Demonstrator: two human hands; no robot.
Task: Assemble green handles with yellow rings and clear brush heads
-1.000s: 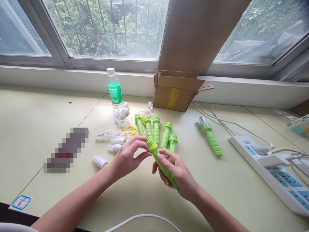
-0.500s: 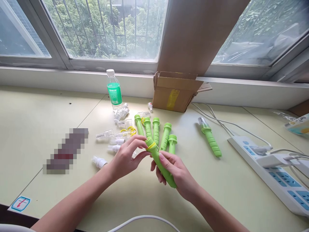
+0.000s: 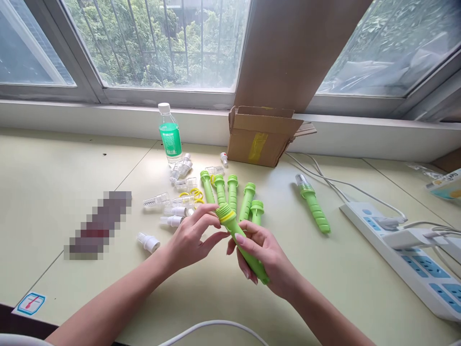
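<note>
A green ribbed handle (image 3: pixel 233 228) with a threaded neck tilts up to the left, held in the closed fingers of my right hand (image 3: pixel 264 252). Around its neck, just under the thread, sits a yellow ring (image 3: pixel 227 217). My left hand (image 3: pixel 196 235) curls its fingertips against the neck beside that ring, with the thumb below. Behind my hands lie several other green handles (image 3: pixel 248 199). Left of them are loose yellow rings (image 3: pixel 196 193), clear ribbed caps (image 3: pixel 155 200) and white-based pieces (image 3: pixel 148 242).
A capped handle (image 3: pixel 314 209) lies to the right, near a white power strip (image 3: pixel 387 250) with plugs and cables. At the back stand a bottle (image 3: pixel 170 139) with a green label and an open cardboard box (image 3: pixel 264 139). A blurred dark patch (image 3: pixel 101 226) is at left.
The handle has turned slightly in my right hand, its lower end shifting a little right and down. My left fingers stay at the neck. The loose pieces have not moved.
</note>
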